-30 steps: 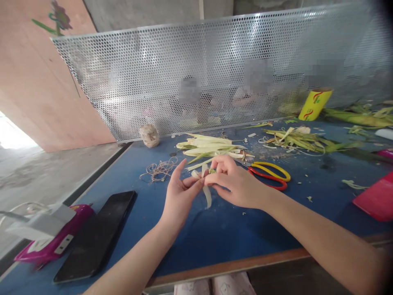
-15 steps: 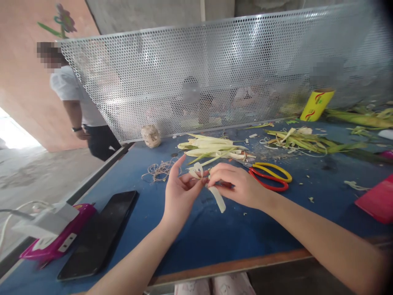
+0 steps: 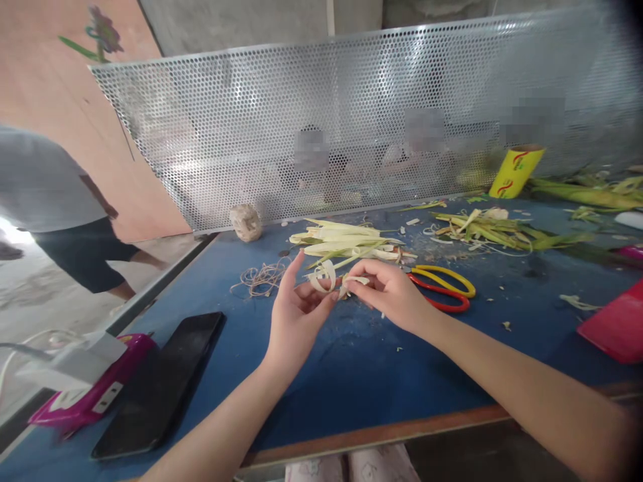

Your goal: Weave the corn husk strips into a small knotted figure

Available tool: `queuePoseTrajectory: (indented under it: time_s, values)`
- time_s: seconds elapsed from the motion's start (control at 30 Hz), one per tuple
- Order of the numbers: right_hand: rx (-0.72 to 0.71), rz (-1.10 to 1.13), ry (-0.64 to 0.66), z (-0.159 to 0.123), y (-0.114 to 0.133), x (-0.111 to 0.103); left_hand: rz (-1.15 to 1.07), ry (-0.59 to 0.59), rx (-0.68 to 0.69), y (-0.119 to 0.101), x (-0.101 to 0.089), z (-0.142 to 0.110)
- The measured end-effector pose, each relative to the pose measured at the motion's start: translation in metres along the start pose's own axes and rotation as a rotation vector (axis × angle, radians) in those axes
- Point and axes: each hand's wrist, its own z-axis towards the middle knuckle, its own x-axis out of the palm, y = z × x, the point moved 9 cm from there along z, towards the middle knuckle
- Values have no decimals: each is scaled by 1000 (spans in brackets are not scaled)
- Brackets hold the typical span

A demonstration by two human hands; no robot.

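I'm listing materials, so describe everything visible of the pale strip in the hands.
The pale strip is cream-coloured, thin and flat, looking like plant husk. It curls into a loop at the left hand; the right hand pinches a pale end, above the blue table. Fingers partly hide it, so whether it is one piece is unclear.

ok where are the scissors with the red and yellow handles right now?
Head view, right of centre: the red-and-yellow-handled scissors lie on the blue tabletop beside the right hand, beyond its wrist and nearer than the green leafy strips.
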Motion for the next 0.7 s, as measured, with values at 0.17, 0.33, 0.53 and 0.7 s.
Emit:
queuePoseTrajectory:
  time_s: [0.17, 0.33, 0.53, 0.7]
  values:
    - [141, 144, 4, 2, -10, 2, 54, -28, 13, -1, -4, 2]
    - [283, 178, 9, 3, -28, 5, 125, -24, 8, 4, -7, 5]
    - [387, 209, 23, 0, -39, 5, 201, 2, 11, 7, -5, 6]
    - [437, 230, 39, -3, -36, 7, 141, 5, -53, 10, -5, 6]
